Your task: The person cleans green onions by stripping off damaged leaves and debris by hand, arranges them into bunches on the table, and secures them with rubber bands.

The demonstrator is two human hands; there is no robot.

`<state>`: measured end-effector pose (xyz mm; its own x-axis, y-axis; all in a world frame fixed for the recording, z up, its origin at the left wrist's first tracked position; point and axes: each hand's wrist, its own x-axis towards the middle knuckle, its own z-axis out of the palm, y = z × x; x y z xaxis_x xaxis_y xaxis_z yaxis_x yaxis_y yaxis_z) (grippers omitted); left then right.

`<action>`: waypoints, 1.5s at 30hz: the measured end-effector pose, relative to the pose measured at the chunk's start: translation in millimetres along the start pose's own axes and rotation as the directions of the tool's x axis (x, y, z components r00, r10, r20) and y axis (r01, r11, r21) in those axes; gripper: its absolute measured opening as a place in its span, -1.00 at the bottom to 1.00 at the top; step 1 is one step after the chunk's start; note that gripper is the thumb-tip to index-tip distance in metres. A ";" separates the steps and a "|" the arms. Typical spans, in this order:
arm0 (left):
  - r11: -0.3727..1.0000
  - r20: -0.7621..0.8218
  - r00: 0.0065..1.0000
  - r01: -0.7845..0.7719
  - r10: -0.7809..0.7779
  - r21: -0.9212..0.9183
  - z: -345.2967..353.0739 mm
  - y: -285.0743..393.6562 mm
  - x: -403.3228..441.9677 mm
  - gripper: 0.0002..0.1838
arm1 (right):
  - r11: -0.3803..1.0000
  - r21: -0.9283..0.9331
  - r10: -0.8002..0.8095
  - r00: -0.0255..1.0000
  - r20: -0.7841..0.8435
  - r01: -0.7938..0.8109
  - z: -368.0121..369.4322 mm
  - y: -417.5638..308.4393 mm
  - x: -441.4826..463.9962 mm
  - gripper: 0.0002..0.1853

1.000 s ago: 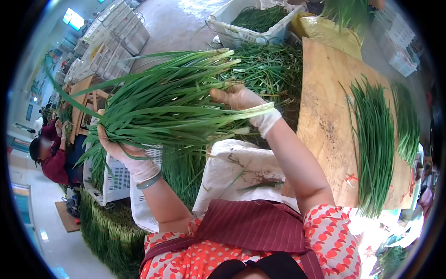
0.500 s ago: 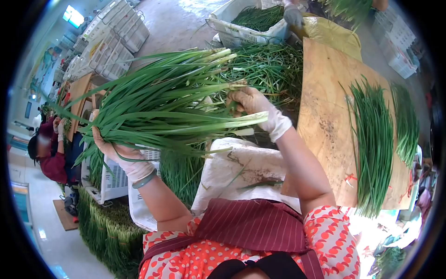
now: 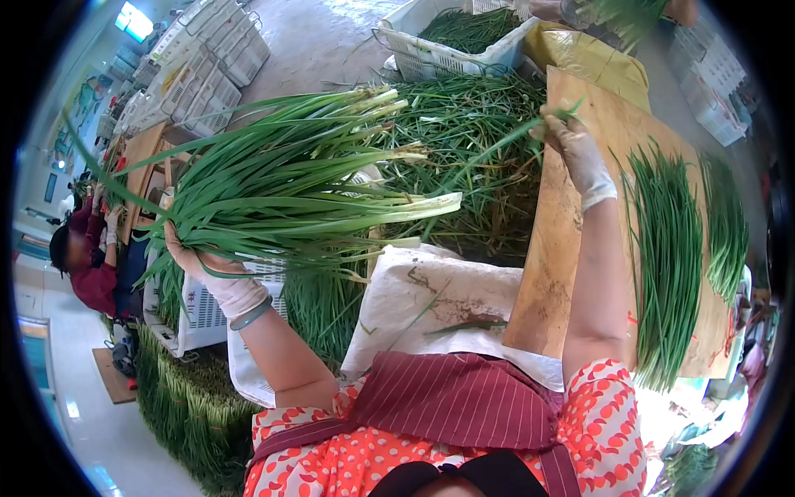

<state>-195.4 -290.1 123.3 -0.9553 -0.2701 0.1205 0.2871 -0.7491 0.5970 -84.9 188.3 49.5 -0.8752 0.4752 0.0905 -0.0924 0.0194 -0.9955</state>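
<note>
A large bunch of garlic chives (image 3: 281, 178) lies across my left hand (image 3: 217, 277), its pale root ends pointing right. The gloved fingers of that hand are wrapped round the leafy part. Over the left edge of the wooden board (image 3: 551, 273), my gloved right hand (image 3: 577, 157) pinches a few loose chive leaves (image 3: 512, 139), which trail down to the left. Below them is a heap of loose chive leaves (image 3: 464, 116). A white cloth (image 3: 439, 290), smudged with dirt, covers the space before my apron.
Sorted chives (image 3: 665, 265) lie on the board at right. A white crate (image 3: 406, 48) holds more greens at the back, beside a yellow sack (image 3: 592, 56). Upright chive bundles (image 3: 199, 406) stand lower left. Another person (image 3: 93, 273) works at far left; more hands show at top right.
My right hand has moved from the bunch's root ends up and right to the board's edge, drawing loose leaves along. My left hand keeps the bunch in nearly the same place.
</note>
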 end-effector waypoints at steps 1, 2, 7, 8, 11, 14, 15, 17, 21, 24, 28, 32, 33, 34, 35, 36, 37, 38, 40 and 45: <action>1.000 -0.011 1.000 -0.021 0.021 0.004 3.6 -1.6 0.5 -0.62 | 1.000 0.002 -0.001 1.000 -0.004 0.001 5.4 -2.1 3.1 -0.48; 0.999 -0.022 0.999 -0.044 0.044 0.007 5.9 -3.1 0.8 -0.62 | 0.957 -0.286 -0.031 0.997 0.077 0.052 16.6 -2.3 8.0 -0.44; 0.989 0.207 0.975 0.106 -0.083 -0.102 -0.1 -6.0 6.6 -0.61 | 0.885 -0.458 0.171 0.857 0.486 0.084 125.7 -51.4 -4.3 -0.44; 0.971 0.344 0.933 0.174 -0.108 -0.165 -0.6 -6.8 7.2 -0.60 | 0.933 -0.350 0.143 0.803 0.579 0.086 139.4 -52.1 -5.0 -0.55; 0.979 0.243 0.966 0.132 -0.092 -0.155 -5.6 -5.9 19.8 -0.61 | 0.988 -0.145 0.060 0.715 0.697 0.058 160.1 -52.4 -8.3 -0.71; 0.986 0.242 0.968 0.101 -0.065 -0.137 -3.7 -4.0 19.1 -0.60 | 0.980 0.169 -0.017 0.807 0.590 -0.103 159.1 -51.8 -19.9 -0.73; 0.985 0.240 0.968 0.104 -0.069 -0.137 -2.5 -3.6 17.3 -0.60 | 0.980 0.166 -0.013 0.808 0.589 -0.105 153.2 -53.3 -21.7 -0.73; 0.975 0.338 0.939 0.128 -0.060 -0.182 1.1 -2.3 9.9 -0.60 | 0.994 0.097 -0.011 0.875 0.484 -0.041 138.1 -53.4 -23.1 -0.71; 0.985 0.294 0.955 0.075 -0.026 -0.156 6.6 1.1 1.5 -0.67 | 0.993 0.119 -0.046 0.972 0.231 0.019 96.5 0.3 3.9 -0.80; 0.994 0.308 0.951 0.063 -0.035 -0.083 6.0 4.1 -0.4 -0.64 | 0.982 -0.178 -0.074 0.994 -0.075 0.060 80.5 46.2 23.8 -0.70; 0.964 0.247 0.957 -0.201 0.154 0.176 20.4 -14.2 -20.1 -0.60 | 0.750 -0.367 -0.427 0.826 0.367 0.550 128.1 -2.6 2.6 -0.49; 0.944 0.227 0.966 -0.187 0.126 0.272 23.9 -12.8 -14.2 -0.55 | 0.788 -0.256 -0.403 0.784 0.473 0.560 157.1 -14.2 -1.7 -0.50; 0.943 0.227 0.966 -0.187 0.126 0.275 26.5 -13.2 -16.2 -0.55 | 0.751 -0.255 -0.450 0.754 0.478 0.609 161.9 -18.8 -6.2 -0.55; 0.953 0.211 0.970 -0.171 0.118 0.250 31.3 -14.6 -20.2 -0.55 | 0.752 -0.254 -0.449 0.755 0.477 0.608 164.6 -14.5 -8.5 -0.55; 0.963 0.196 0.974 -0.154 0.111 0.223 34.3 -15.7 -22.5 -0.56 | 0.961 0.063 -0.267 0.839 0.473 0.271 166.8 -6.4 -9.9 -0.62; 0.963 0.196 0.974 -0.153 0.110 0.222 35.1 -16.1 -22.2 -0.56 | 0.924 0.356 -0.075 0.844 0.531 -0.141 168.2 -4.3 -11.3 -0.69; 0.977 0.193 0.977 -0.124 0.090 0.173 35.7 -16.9 -21.4 -0.56 | 0.925 0.354 -0.075 0.845 0.529 -0.140 168.4 -3.5 -11.4 -0.69; 0.988 0.192 0.979 -0.095 0.069 0.125 36.4 -17.3 -20.7 -0.56 | 0.934 0.339 -0.077 0.863 0.499 -0.112 168.9 -3.3 -11.7 -0.73; 0.991 0.199 0.980 -0.056 0.030 0.125 36.6 -15.1 -19.5 -0.56 | 0.924 0.381 -0.119 0.918 0.378 -0.037 177.3 4.3 -10.7 -0.77; 0.959 0.137 0.982 -0.160 0.131 0.234 31.8 -18.2 -12.7 -0.56 | 0.993 0.007 0.103 0.900 0.423 -0.117 167.3 -2.8 -11.2 -0.79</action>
<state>-190.8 -253.8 136.1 -0.9103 -0.2802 0.3048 0.4117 -0.5340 0.7385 -154.2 35.8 55.8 -0.9983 0.0575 -0.0095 0.0070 -0.0428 -0.9991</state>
